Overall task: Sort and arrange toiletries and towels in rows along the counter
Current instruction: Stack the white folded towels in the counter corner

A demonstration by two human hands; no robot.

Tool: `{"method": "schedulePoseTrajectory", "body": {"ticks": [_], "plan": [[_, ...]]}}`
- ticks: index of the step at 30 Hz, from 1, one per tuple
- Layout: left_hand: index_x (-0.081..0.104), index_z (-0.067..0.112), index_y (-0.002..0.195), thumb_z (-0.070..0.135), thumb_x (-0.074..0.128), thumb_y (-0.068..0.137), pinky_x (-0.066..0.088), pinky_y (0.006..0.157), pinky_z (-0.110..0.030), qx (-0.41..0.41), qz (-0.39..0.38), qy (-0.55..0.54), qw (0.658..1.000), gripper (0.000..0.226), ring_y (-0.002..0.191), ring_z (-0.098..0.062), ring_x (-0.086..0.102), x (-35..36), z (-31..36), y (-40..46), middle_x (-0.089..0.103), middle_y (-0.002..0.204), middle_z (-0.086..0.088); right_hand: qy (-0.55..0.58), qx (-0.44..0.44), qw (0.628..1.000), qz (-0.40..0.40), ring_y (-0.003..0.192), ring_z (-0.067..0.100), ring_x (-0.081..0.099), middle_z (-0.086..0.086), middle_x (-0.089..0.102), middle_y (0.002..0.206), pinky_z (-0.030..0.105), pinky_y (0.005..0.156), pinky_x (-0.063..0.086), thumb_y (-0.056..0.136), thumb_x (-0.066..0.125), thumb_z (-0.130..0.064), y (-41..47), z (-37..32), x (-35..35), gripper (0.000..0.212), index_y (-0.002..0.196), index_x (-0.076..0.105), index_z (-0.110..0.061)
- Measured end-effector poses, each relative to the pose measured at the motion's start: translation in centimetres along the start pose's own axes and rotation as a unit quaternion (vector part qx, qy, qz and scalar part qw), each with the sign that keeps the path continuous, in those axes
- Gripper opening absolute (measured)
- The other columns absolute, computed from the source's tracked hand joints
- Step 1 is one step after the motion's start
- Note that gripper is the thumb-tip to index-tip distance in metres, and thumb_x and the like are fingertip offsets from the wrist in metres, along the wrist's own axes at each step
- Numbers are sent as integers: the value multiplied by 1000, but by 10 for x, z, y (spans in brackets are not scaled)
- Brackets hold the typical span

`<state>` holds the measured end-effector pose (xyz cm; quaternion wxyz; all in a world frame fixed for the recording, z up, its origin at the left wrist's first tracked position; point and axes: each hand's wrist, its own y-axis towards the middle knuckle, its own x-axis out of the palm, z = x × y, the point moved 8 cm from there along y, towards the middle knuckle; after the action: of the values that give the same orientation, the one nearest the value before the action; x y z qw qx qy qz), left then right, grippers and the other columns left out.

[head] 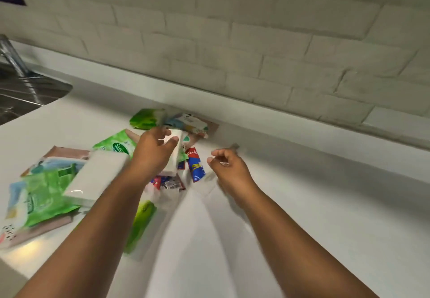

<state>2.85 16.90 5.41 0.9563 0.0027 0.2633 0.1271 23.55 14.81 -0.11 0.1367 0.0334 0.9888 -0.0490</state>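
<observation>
Though blur smears the pile, the left hand grips a white packet; the right hand hovers loosely curled, empty.

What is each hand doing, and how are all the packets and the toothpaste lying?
Left hand: holds a white pack.
Right hand: fingers loosely curled, holding nothing.
Toothpaste box: flat on the counter.
Green wipes packets: heaped, unsorted.
Big white pack: tilted on the heap.
</observation>
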Motion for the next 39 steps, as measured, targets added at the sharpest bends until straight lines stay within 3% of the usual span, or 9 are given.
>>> {"method": "schedulePoseTrajectory", "body": {"ticks": [4,11,16,21,23,27,32,36,39], "plan": [[62,12,118,30,64,89,41,85,-28,2,19,68,998,35,110,-25,58,-25,-32,23,57,123,-11,8,28,999,-20,83,19,64,-1,65,98,35,78,53,87,66,-32,12,7,50,8,91,60,-30],[43,5,139,28,61,91,43,96,-37,-20,2,105,994,56,119,-32,52,-20,-58,30,50,135,-18,27,64,997,-36,93,23,65,4,64,105,39,76,55,84,68,-36,21,17,98,37,115,52,-24],[45,1,133,24,56,94,42,87,-31,-33,-24,105,994,46,116,-33,55,-10,-61,26,57,129,-17,58,81,994,-42,84,22,66,1,64,92,41,77,55,85,69,-31,24,19,112,36,114,51,-21],[40,8,143,23,58,93,39,102,-34,-16,-37,82,996,55,128,-28,47,-5,-56,21,49,142,-11,131,98,986,-18,80,23,66,3,67,94,37,68,53,83,72,-24,23,23,108,29,107,55,-22],[42,11,142,24,60,92,41,101,-36,4,-36,76,996,55,125,-27,50,-3,-47,19,51,140,-8,159,103,982,-10,89,27,69,8,68,104,40,75,58,83,73,-22,22,23,97,30,108,55,-20],[48,14,136,23,64,89,49,95,-37,34,-47,40,998,50,111,-26,60,12,-23,12,59,130,-4,194,86,977,8,72,21,67,13,70,100,34,66,56,85,72,-17,15,14,60,30,111,56,-17],[50,12,135,24,67,87,49,97,-40,56,-79,9,995,52,110,-24,61,55,14,-8,61,129,-4,175,81,979,63,93,25,69,7,70,107,36,75,56,84,74,-25,0,18,-5,36,116,58,-21],[52,14,132,26,69,84,51,94,-42,63,-115,-24,991,52,104,-23,64,100,37,-35,64,123,-4,174,81,976,100,72,16,64,6,71,100,25,60,47,85,72,-27,-24,31,-64,35,117,60,-20],[52,15,133,25,68,86,51,92,-37,66,-147,-33,986,50,100,-21,65,139,58,-65,64,121,0,183,87,970,135,72,15,62,4,71,98,28,69,50,85,72,-26,-47,51,-113,32,114,62,-20]]}}
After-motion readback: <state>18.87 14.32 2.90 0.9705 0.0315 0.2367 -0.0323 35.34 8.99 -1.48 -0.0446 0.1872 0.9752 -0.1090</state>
